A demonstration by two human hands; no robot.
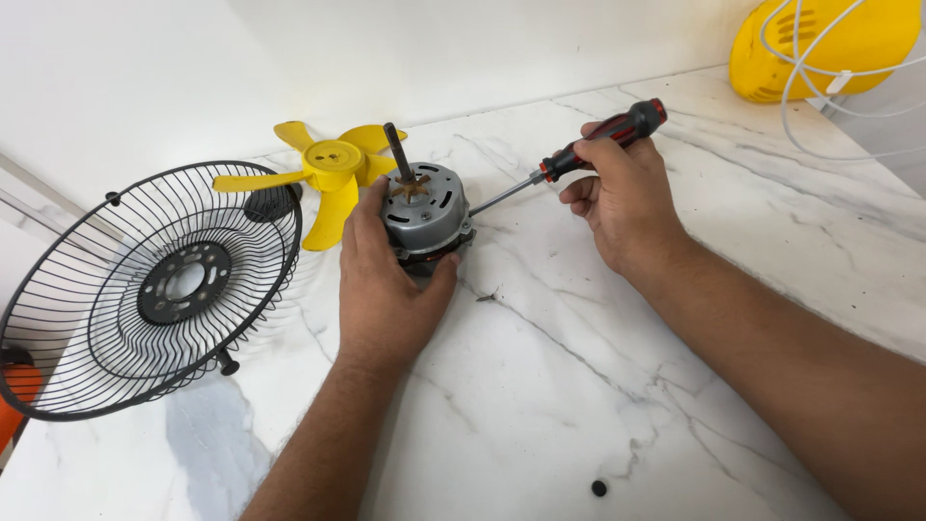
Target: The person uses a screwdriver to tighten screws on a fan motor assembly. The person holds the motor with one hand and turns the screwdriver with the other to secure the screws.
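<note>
— Motor position?
— Grey round metal fan motor, table centre, shaft up; my left hand clasps its near side.
— Tool?
— Right hand grips red-and-black-handled screwdriver; shank runs leftward, tip at motor's right flank.

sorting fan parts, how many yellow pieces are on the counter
2: the yellow fan blade lies behind the motor, and a yellow housing sits at the far right corner. More may lie out of frame.

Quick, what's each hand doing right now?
Left hand: closed around the grey fan motor, steadying it.
Right hand: closed on the screwdriver, tip at the motor.
</note>
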